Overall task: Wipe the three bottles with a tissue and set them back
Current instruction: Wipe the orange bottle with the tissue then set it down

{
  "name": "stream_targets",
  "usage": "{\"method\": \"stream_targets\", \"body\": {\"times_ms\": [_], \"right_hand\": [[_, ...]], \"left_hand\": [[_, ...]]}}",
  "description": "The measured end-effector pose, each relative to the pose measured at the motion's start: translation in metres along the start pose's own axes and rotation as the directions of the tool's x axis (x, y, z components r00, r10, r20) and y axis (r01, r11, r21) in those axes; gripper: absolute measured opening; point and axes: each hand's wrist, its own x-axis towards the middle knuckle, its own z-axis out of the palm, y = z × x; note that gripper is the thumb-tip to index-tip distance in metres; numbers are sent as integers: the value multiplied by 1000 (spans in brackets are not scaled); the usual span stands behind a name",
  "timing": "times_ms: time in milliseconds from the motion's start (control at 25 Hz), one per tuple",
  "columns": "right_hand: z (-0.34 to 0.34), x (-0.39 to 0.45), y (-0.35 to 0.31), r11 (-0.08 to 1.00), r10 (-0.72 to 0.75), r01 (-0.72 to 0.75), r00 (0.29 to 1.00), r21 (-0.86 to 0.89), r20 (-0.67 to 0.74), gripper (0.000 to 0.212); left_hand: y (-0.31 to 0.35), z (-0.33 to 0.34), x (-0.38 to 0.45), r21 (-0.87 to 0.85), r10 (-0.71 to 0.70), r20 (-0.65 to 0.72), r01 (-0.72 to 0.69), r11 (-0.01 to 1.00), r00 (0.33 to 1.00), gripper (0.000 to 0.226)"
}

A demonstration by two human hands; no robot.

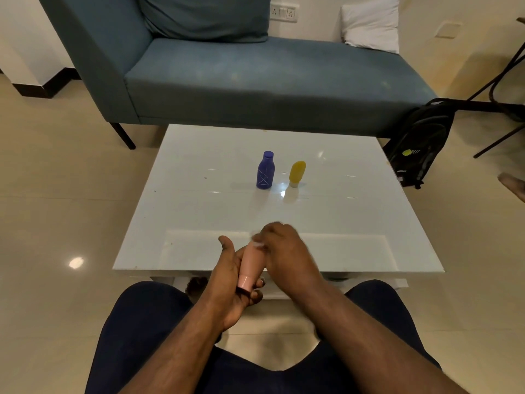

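Head view, low centre of the frame: the left hand grips the pink bottle near its cap end, fingers curled round the narrow neck and the thumb standing free and upright beside it. The bottle lies tilted in that grip, cap pointing down toward the lap, fat end angled up and away toward the table. So the body of the bottle sticks out above the left fist, and that is where the right hand comes in: it is clamped over the bottle's upper end, fingers bunched, with a scrap of white tissue showing at the fingertips, pressed against the pink plastic (the hand is blurred, so how much tissue it has is hard to make out).

All of this hangs just over the near edge of the white table, above the person's knees in dark trousers.

Up in the middle of the frame, well apart from the hands, two bottles stand upright on the tabletop: the purple bottle on the left, the yellow bottle just beside it on the right, resting on its pale cap. They are near each other but not touching.

Beyond the table, across the upper frame, a blue sofa with a white pillow at upper right, and a black backpack on the floor at right.
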Motion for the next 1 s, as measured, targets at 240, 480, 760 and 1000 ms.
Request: {"method": "stream_targets", "body": {"times_ms": [240, 480, 760, 1000], "right_hand": [[3, -29, -40, 988, -144, 148, 985, -40, 93, 23], [6, 3, 6, 992, 99, -94, 993, 84, -62, 32], [14, -43, -29, 988, -31, 35, 999, 153, -30, 30], [11, -9, -7, 924, 253, -188, 954, 334, -162, 28]], "left_hand": [[0, -6, 5, 10, 5, 37, -5, 1000, 999, 86], [-2, -3, 5, 26, 13, -37, -12, 1000, 999, 75], [2, -10, 5, -75, -20, -41, 17, 997, 999, 65], [5, -8, 5, -203, -46, -47, 36, 979, 998, 58]]}}
